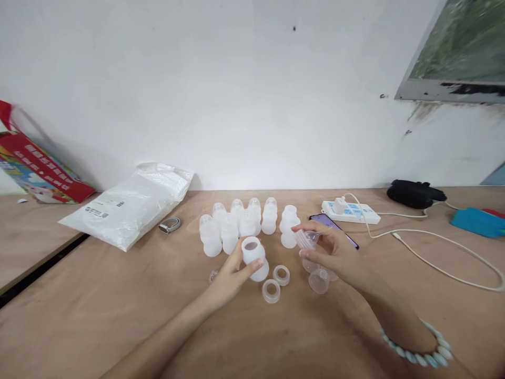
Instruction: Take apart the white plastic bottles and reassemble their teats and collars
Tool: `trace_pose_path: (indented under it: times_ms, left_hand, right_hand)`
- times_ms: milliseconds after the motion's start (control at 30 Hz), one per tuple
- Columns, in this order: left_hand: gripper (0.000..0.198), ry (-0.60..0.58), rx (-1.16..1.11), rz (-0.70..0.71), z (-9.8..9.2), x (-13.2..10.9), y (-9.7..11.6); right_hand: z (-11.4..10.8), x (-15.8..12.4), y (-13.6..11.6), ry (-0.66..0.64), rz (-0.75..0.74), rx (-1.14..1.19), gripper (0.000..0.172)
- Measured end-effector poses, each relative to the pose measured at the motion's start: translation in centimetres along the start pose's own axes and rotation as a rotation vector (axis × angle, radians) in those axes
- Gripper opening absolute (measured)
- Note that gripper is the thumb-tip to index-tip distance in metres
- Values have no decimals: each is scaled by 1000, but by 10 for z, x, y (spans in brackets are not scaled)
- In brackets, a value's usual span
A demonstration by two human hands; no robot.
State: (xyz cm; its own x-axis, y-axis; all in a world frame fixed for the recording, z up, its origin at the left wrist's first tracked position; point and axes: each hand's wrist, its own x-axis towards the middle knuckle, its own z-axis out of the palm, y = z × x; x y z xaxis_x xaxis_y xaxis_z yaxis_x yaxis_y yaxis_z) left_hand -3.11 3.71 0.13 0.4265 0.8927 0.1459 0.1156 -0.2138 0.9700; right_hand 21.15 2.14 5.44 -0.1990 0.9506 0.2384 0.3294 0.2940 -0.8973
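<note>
My left hand [231, 273] is closed round a white baby bottle [253, 258], held upright with its mouth uncovered. My right hand [333, 252] pinches a clear bottle nipple with a ribbed collar [306, 239], tilted on its side to the right of the bottle and apart from it. Two loose translucent screw rings [271, 290] lie on the table between the hands. Clear dome caps [319, 281] rest under my right hand, partly hidden by it. Behind stand several capped white bottles [230, 234] in rows, and one bottle without a cap [289, 221].
On the wooden table [118, 295], a white plastic bag [134, 208] and a watch-like band [169, 225] lie to the left. A phone [349, 237], a power strip [361, 212] with a white cable, a black case [415, 193] and a blue object [477, 222] sit on the right.
</note>
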Motion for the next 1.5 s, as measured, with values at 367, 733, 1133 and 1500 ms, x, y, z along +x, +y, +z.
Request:
trace_pose_path:
  times_ms: [367, 733, 1133, 1500]
  left_hand:
    - [34, 208, 237, 61, 46, 80, -14]
    - [37, 274, 218, 124, 60, 96, -39]
    - [57, 154, 146, 175, 59, 18, -2]
    - [22, 236, -21, 216, 28, -4, -8]
  right_hand:
    - [-17, 10, 13, 183, 13, 110, 47]
    - [-14, 14, 29, 123, 23, 151, 43]
    - [18, 10, 38, 80, 27, 157, 34]
    - [62, 5, 49, -196, 132, 635, 41]
